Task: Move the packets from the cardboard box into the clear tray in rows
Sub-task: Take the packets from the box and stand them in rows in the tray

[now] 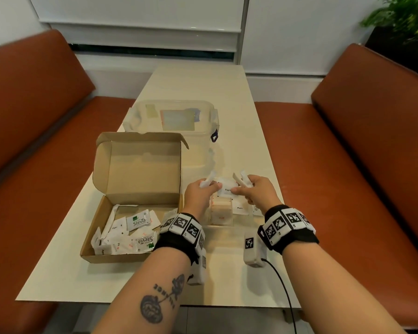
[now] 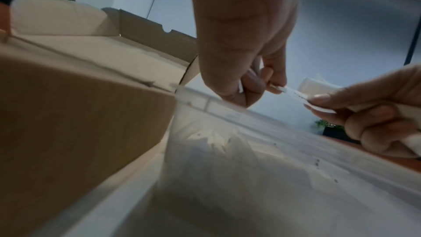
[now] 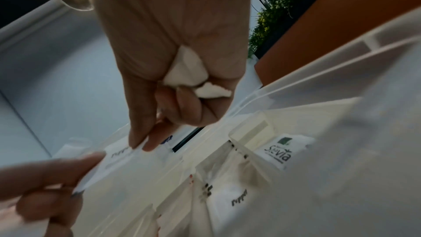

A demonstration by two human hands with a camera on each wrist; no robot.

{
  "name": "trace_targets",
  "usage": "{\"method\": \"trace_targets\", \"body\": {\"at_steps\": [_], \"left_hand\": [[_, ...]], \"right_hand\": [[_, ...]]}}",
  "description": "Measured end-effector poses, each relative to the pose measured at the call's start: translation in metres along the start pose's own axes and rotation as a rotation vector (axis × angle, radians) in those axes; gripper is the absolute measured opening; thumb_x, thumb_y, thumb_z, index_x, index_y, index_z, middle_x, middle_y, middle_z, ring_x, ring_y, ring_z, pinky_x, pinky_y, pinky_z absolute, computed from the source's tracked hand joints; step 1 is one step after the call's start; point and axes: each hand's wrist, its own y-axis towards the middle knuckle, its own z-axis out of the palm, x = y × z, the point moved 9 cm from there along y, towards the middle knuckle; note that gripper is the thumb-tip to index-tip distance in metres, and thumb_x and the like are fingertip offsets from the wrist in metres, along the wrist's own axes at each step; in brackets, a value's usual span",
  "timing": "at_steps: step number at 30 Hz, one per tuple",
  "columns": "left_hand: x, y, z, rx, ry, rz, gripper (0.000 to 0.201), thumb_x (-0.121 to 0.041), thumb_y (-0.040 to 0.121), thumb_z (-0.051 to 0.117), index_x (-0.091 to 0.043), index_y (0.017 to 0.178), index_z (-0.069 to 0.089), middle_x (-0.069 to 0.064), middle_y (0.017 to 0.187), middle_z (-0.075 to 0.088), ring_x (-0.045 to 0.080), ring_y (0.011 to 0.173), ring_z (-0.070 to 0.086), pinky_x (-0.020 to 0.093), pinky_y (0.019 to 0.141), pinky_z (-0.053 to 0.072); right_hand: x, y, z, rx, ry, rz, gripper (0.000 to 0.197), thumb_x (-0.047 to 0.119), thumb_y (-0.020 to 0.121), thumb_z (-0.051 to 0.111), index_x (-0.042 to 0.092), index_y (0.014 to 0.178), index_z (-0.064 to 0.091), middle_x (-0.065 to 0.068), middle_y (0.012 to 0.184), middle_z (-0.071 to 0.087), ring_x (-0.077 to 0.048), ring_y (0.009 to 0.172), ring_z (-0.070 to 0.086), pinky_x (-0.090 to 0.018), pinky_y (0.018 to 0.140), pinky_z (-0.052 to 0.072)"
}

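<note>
The open cardboard box (image 1: 99, 227) at the left holds several white packets, some marked Stevia (image 1: 138, 221). To its right the clear tray (image 1: 221, 224) stands under both hands and holds a Stevia packet (image 3: 282, 150) and a pepper packet (image 3: 237, 199) in its compartments. Above the tray, a white pepper packet (image 1: 225, 188) is pinched on one side by my left hand (image 1: 214, 186) and on the other by my right hand (image 1: 237, 189). Each hand also grips more packets: the left's (image 1: 206, 182) and the right's (image 3: 187, 71).
A large clear lidded container (image 1: 171, 121) stands behind the box and tray. The pale table (image 1: 203, 85) runs between two orange-brown benches (image 1: 34, 116). A black cable (image 1: 282, 285) trails off the near edge, and a plant (image 1: 403, 18) stands at the far right.
</note>
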Motion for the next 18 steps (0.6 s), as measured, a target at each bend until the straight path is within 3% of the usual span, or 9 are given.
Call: {"method": "trace_targets", "body": {"at_steps": [4, 8, 11, 15, 18], "left_hand": [[0.001, -0.001, 0.002, 0.001, -0.027, 0.001, 0.011, -0.028, 0.09, 0.06, -0.021, 0.082, 0.061, -0.003, 0.075, 0.055, 0.013, 0.069, 0.051, 0.024, 0.059, 0.043], [0.001, 0.0, 0.004, -0.004, -0.076, -0.028, 0.029, -0.029, 0.101, 0.038, -0.013, 0.084, 0.056, -0.002, 0.072, 0.047, 0.013, 0.066, 0.045, 0.026, 0.061, 0.038], [-0.004, -0.001, -0.001, -0.075, -0.035, 0.024, 0.029, -0.027, 0.102, 0.034, -0.014, 0.084, 0.053, 0.0, 0.075, 0.049, 0.018, 0.073, 0.048, 0.03, 0.07, 0.04], [-0.027, -0.008, 0.015, 0.0, 0.021, 0.182, 0.022, -0.034, 0.094, 0.052, -0.013, 0.091, 0.059, 0.001, 0.08, 0.06, 0.021, 0.079, 0.056, 0.032, 0.073, 0.044], [-0.038, -0.012, 0.033, 0.072, 0.117, 0.251, 0.025, -0.037, 0.081, 0.071, -0.014, 0.086, 0.065, 0.003, 0.084, 0.07, 0.015, 0.081, 0.064, 0.019, 0.066, 0.045]], "right_hand": [[-0.002, -0.004, 0.004, 0.01, -0.012, 0.012, 0.029, 0.013, 0.071, 0.08, 0.011, 0.067, 0.052, -0.002, 0.056, 0.042, -0.012, 0.045, 0.036, -0.018, 0.041, 0.03], [0.002, -0.006, -0.001, -0.076, 0.061, -0.011, 0.022, 0.01, 0.075, 0.076, 0.009, 0.069, 0.055, -0.002, 0.057, 0.044, -0.015, 0.05, 0.038, -0.026, 0.05, 0.033], [0.006, -0.006, -0.009, -0.19, 0.033, -0.046, 0.019, 0.012, 0.077, 0.074, 0.009, 0.07, 0.057, 0.001, 0.058, 0.047, -0.015, 0.054, 0.042, -0.026, 0.056, 0.036], [0.016, -0.011, 0.0, -0.185, -0.071, -0.114, 0.013, 0.014, 0.078, 0.073, 0.006, 0.075, 0.063, 0.004, 0.06, 0.052, -0.011, 0.056, 0.045, -0.015, 0.05, 0.033], [0.016, -0.013, 0.007, -0.19, -0.053, -0.112, 0.015, 0.019, 0.081, 0.07, 0.004, 0.08, 0.065, -0.002, 0.069, 0.063, -0.016, 0.066, 0.055, -0.024, 0.057, 0.041]]}}
